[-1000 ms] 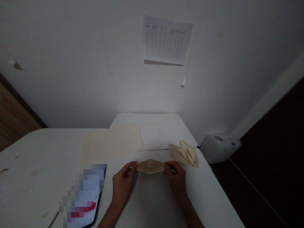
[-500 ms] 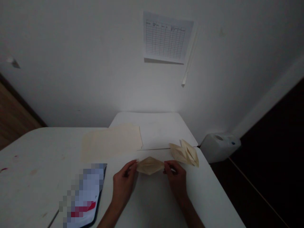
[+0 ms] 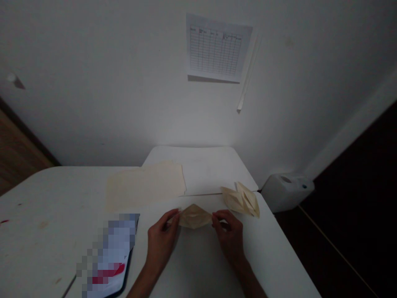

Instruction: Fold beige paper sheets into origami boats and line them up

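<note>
A small folded piece of cream paper (image 3: 194, 217), pointed at both ends, is held just above the white table (image 3: 198, 265). My left hand (image 3: 161, 242) pinches its left tip and my right hand (image 3: 228, 235) pinches its right tip, both with fingers closed. The paper bulges upward in the middle. To the right, near the table's edge, lie finished cream paper folds (image 3: 241, 199) stacked together.
A stack of flat cream sheets (image 3: 144, 185) lies behind my left hand. A pixelated tablet-like object (image 3: 108, 256) rests at the front left. A printed chart (image 3: 217, 49) hangs on the wall. A white plastic container (image 3: 287, 191) stands on the floor at right.
My hands have moved slightly closer together, and the folded paper has gone from long and flat to shorter and puffed up in the middle.
</note>
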Available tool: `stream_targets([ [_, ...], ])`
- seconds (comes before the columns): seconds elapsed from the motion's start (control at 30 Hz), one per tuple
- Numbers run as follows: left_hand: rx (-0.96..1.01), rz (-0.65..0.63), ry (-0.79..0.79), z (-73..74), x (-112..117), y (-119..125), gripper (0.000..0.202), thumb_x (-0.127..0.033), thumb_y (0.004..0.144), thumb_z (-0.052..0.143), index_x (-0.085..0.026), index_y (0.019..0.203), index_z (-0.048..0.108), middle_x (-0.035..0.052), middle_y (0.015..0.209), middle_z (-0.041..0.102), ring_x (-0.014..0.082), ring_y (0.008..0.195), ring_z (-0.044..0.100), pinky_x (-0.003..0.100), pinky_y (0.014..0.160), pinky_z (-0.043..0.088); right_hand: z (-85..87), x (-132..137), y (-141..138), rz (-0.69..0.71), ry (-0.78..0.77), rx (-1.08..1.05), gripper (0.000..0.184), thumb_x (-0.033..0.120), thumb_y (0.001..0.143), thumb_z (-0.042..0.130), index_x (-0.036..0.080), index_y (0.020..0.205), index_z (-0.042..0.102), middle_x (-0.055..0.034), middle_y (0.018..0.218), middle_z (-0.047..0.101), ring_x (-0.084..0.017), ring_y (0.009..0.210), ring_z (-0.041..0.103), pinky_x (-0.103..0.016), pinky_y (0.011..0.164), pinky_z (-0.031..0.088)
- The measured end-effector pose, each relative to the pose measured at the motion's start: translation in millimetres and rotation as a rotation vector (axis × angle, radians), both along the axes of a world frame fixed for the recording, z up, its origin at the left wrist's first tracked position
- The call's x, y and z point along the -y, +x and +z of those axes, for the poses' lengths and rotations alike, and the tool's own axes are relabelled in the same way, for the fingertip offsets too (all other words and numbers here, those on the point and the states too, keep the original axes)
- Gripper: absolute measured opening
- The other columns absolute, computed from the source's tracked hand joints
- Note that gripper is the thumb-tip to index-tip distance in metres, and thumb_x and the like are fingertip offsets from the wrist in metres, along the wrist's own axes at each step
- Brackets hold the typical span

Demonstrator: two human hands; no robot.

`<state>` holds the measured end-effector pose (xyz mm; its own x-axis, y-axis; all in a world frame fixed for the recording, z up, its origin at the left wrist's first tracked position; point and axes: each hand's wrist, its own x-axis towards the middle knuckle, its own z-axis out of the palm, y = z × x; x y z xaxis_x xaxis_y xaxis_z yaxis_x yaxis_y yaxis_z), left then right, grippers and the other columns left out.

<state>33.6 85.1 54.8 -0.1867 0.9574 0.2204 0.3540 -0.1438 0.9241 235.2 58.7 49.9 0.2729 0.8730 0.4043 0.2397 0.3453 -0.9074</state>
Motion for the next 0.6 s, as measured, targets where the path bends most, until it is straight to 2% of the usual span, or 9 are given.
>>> stream_targets([
  [0.2, -0.04, -0.017, 0.01, 0.7, 0.8, -1.3, 0.034, -0.037, 0.077, 0.057, -0.018, 0.102, 0.07, 0.0049, 0.091, 0.075, 0.019, 0.067, 0.069, 0.027, 0.063, 0.056, -0.2, -0.5, -0.1, -0.017, -0.002, 0.017, 0.019, 0.036, 0.085, 0.062, 0.019, 0.082, 0.069, -0.0055, 0.084, 0.064, -0.016, 0.072, 0.064, -0.025, 0.055, 0.058],
  [0.4, -0.052, -0.017, 0.043, -1.8, 1.3, -4.1, 0.035, -0.033, 0.079, 0.051, -0.018, 0.104, 0.069, 0.0056, 0.097, 0.074, 0.0165, 0.059, 0.065, 0.027, 0.061, 0.055, -6.3, -3.1, 1.0, -0.056, -0.067, -0.015, 0.022, 0.039, 0.083, 0.064, 0.018, 0.085, 0.069, -0.0057, 0.082, 0.067, -0.017, 0.071, 0.065, -0.025, 0.055, 0.058],
  [0.6, -0.085, 0.128, 0.044, 1.0, 2.7, -3.5, 0.038, -0.048, 0.081, 0.056, -0.018, 0.099, 0.069, 0.0004, 0.066, 0.069, 0.0175, 0.057, 0.065, 0.024, 0.055, 0.05, -7.8, -3.1, 3.5, -0.061, -0.104, -0.044, 0.021, 0.038, 0.082, 0.065, 0.017, 0.085, 0.07, -0.0052, 0.079, 0.068, -0.017, 0.067, 0.066, -0.026, 0.057, 0.058],
])
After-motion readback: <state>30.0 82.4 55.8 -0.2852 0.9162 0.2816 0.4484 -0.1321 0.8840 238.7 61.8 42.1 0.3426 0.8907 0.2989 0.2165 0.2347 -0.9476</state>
